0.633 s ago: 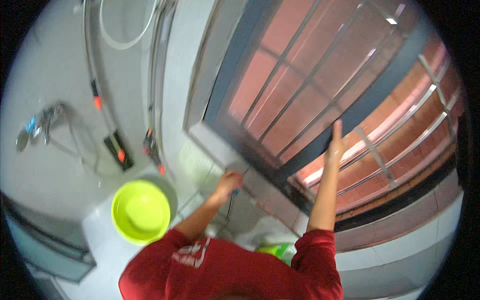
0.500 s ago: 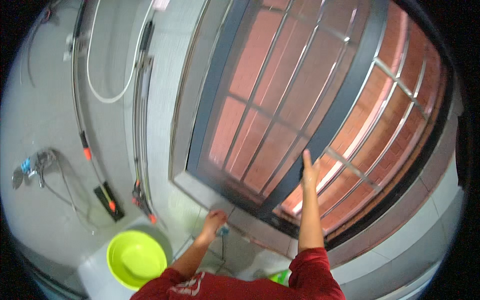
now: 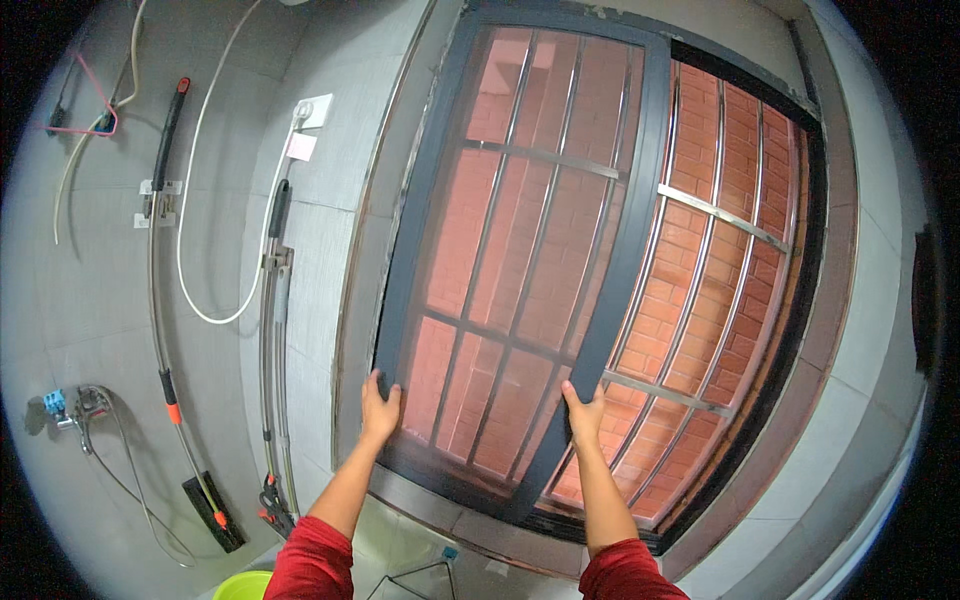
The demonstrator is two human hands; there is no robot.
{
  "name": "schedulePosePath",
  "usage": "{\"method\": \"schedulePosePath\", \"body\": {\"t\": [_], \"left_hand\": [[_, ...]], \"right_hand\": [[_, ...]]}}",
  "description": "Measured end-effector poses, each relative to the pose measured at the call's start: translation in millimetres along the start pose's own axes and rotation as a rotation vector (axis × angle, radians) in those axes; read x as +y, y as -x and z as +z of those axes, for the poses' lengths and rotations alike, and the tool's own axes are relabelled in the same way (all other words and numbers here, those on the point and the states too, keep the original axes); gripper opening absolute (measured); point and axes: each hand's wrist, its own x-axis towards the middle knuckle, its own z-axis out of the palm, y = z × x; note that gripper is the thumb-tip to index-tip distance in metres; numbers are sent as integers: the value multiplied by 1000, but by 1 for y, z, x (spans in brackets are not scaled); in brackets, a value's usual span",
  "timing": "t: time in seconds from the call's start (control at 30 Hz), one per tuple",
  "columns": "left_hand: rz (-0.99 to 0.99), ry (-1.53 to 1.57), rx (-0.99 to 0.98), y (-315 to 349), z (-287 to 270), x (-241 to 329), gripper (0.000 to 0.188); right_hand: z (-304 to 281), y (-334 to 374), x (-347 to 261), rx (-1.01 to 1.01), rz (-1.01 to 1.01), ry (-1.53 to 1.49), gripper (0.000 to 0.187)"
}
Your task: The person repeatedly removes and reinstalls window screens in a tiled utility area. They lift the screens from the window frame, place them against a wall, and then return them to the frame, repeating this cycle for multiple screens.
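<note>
**Both hands on dark screen-panel frame**

Left hand (image 3: 380,408) gripped the left vertical edge of the dark-framed screen panel (image 3: 520,250), near its lower corner. Fingers were together, wrapped round the frame edge; thumb lay on the front face. Hand was closed on the frame, not spread.

Right hand (image 3: 583,410) held the panel's right vertical bar, approx. level w/ the left hand. Fingers pointed up along the bar, curled round it; palm was against the metal. Whether the thumb wrapped behind could not be told.

Panel: tall rectangular frame, dark grey metal, smooth matt finish, filled w/ fine translucent mesh. It stood between the two hands and extended well above them, tilted slightly, in front of the window opening (image 3: 800,330). Behind the mesh and to the right of the right hand: slim silver window bars (image 3: 715,210), vertical w/ horizontal cross-rails, and beyond them a red brick wall (image 3: 740,150), coarse, w/ pale mortar lines.

Both forearms were bare; red sleeves (image 3: 310,560) showed at the lower edge.

Left of the left hand: grey tiled wall (image 3: 80,300), smooth; a white hose (image 3: 195,220) looped down it; a long-handled tool w/ orange bands (image 3: 160,300) hung vertically; a metal tap (image 3: 85,405) lower left. Below the left hand, just beside the sleeve: rim of a lime-green basin (image 3: 235,587), plastic, round.
</note>
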Motion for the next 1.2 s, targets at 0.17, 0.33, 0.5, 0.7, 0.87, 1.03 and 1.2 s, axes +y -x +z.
{"method": "schedulePosePath", "body": {"t": [0.17, 0.33, 0.5, 0.7, 0.87, 1.03, 1.2], "left_hand": [[-2, 9, -80, -45, 21, 0, 57], [-84, 131, -65, -64, 46, -31, 58], [-325, 396, -51, -60, 53, -9, 47], [-402, 592, -67, -59, 47, -4, 38], [-440, 646, -73, -60, 49, 8, 36], [-434, 733, -62, -56, 48, 19, 32], [-434, 752, -60, -54, 45, 16, 32]], "right_hand": [[-26, -9, 9, 11, 11, -24, 36], [-14, -8, 7, 11, -85, -18, 30], [-20, -4, 9, 34, -37, -59, 29], [-19, -3, -3, 56, -54, 13, 29], [-20, -12, -14, 41, -81, -23, 31], [-26, -11, -27, 48, -52, 5, 31], [-25, -4, -33, 55, -55, 15, 35]]}}
